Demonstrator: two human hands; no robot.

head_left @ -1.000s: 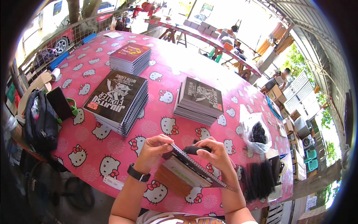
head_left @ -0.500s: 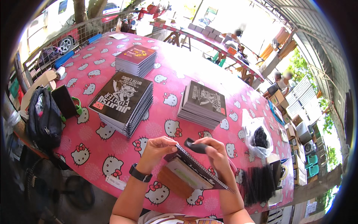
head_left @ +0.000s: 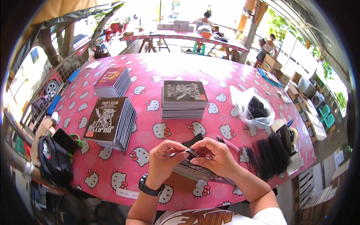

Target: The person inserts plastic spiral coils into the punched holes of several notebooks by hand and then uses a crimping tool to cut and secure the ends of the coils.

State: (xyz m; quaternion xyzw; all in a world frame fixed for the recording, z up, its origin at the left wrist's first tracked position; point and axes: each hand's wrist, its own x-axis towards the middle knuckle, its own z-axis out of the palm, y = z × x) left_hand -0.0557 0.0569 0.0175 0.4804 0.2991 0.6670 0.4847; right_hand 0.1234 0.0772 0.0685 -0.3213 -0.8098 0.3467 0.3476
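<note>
My left hand and my right hand meet over a spiral-bound notebook with a dark cover, tilted in front of me. Both pinch at the upper end of its binding, thumbs and forefingers pressed close together; the fingers partly hide the coil's end. Just beyond my fingertips lies a black object, partly covered by my hands. A pink-handled tool with a dark head rests to the right of my right hand. Under the notebook is a brown block.
Stacks of dark notebooks and a reddish stack stand on the pink table. To the right are a plastic bag with black contents and loose black coils. A black bag sits at left; people work farther off.
My right hand has let go of the black object and moved in to the coil's end beside my left fingers. The view has swung to the right.
</note>
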